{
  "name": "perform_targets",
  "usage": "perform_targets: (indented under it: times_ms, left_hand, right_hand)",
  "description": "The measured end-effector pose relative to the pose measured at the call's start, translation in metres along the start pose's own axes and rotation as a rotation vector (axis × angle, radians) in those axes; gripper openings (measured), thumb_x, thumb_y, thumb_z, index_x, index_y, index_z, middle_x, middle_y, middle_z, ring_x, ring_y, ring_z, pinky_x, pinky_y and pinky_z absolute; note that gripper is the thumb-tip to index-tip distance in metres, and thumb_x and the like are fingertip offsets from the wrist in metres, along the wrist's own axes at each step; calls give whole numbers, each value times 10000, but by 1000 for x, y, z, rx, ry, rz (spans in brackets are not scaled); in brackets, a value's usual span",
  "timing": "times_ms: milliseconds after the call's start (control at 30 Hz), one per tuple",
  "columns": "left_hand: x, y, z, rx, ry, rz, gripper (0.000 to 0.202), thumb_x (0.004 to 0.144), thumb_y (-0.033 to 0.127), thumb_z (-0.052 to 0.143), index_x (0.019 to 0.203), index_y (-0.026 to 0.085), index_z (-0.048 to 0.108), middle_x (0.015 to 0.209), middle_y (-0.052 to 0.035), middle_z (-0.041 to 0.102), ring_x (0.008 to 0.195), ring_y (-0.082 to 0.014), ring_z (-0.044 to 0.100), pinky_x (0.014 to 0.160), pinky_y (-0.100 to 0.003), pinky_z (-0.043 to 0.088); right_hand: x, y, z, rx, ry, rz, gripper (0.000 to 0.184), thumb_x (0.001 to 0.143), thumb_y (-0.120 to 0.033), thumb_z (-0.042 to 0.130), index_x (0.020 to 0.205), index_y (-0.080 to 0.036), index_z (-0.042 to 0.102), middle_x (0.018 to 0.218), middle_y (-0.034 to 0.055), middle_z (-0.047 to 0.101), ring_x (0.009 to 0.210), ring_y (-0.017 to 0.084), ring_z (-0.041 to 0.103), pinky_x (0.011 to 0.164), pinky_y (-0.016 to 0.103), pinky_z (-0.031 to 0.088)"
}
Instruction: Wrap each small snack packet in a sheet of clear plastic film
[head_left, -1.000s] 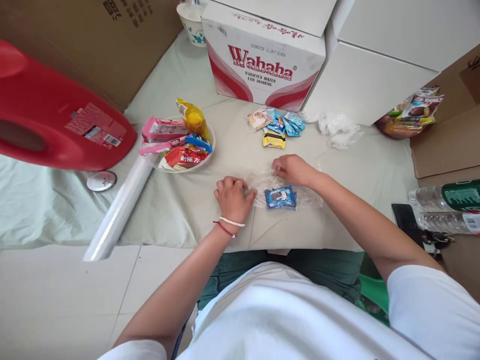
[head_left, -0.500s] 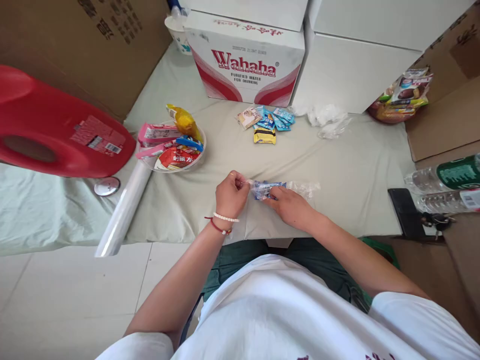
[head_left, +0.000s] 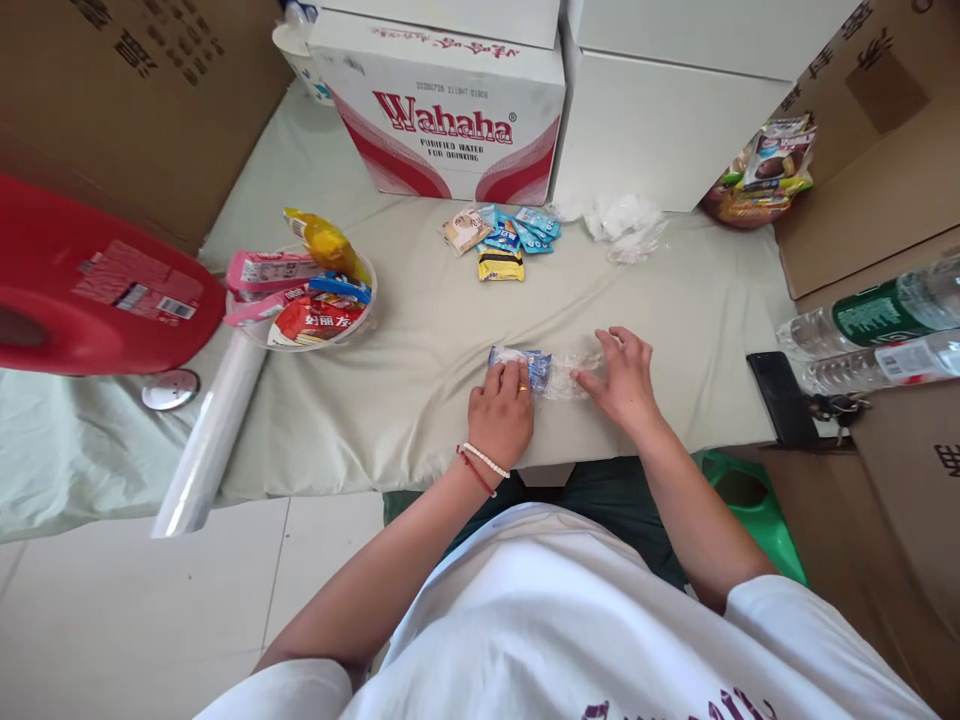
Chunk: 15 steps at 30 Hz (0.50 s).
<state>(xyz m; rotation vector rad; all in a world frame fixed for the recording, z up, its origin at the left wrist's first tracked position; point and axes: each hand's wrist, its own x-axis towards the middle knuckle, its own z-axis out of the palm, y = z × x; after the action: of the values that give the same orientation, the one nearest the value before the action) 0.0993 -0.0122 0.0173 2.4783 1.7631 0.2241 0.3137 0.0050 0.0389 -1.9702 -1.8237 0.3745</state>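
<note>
A small blue snack packet [head_left: 538, 368] lies on the cloth in front of me, with clear plastic film [head_left: 564, 380] around it and trailing out to the right. My left hand [head_left: 501, 412] presses down on the packet from the near side, its fingers together and covering the packet's left half. At the film's right end is my right hand [head_left: 627, 378], thumb and fingers apart; the thumb tip is at the film's edge, and whether it touches is unclear. Further back, several blue sachets [head_left: 536, 228], a yellow packet [head_left: 501, 265] and a beige packet [head_left: 466, 231] lie together.
A clear bowl [head_left: 373, 318] of snacks stands at left, beside a film roll [head_left: 202, 440] and a red jug [head_left: 112, 290]. The Wahaha box [head_left: 457, 120] and crumpled plastic [head_left: 622, 222] are behind. Bottles [head_left: 870, 318], a phone [head_left: 781, 398] and keys [head_left: 836, 406] lie at right.
My left hand has gone from pinching the film's left end to pressing on the packet. My right hand has left the packet, moved right and opened. The view has shifted slightly.
</note>
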Motion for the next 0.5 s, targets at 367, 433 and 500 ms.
perform_targets:
  times_ms: [367, 433, 500]
  left_hand:
    - [-5, -7, 15, -141, 128, 61, 506, 1032, 109, 351, 1499, 107, 547, 1484, -214, 620, 1449, -297, 527, 1155, -519, 372]
    - [-9, -12, 15, -196, 147, 83, 457, 997, 112, 414, 1400, 104, 628, 1529, -214, 585, 1498, -298, 482, 1248, -528, 280]
    - [-16, -22, 10, -261, 169, 92, 462, 940, 141, 500, 1380, 101, 635, 1569, -218, 544, 1542, -326, 422, 1294, -571, 191]
  right_hand:
    - [39, -86, 0, -63, -267, -209, 197, 915, -174, 590, 1092, -209, 668, 1058, 79, 681, 904, 238, 624, 789, 319, 459]
    - [44, -111, 16, -199, -358, -260, 222, 948, -135, 543, 1106, -185, 691, 1089, 111, 671, 898, 250, 619, 779, 333, 463]
    - [42, -125, 33, -303, -415, -311, 242, 994, -126, 489, 1092, -152, 709, 1091, 144, 661, 947, 272, 611, 819, 354, 476]
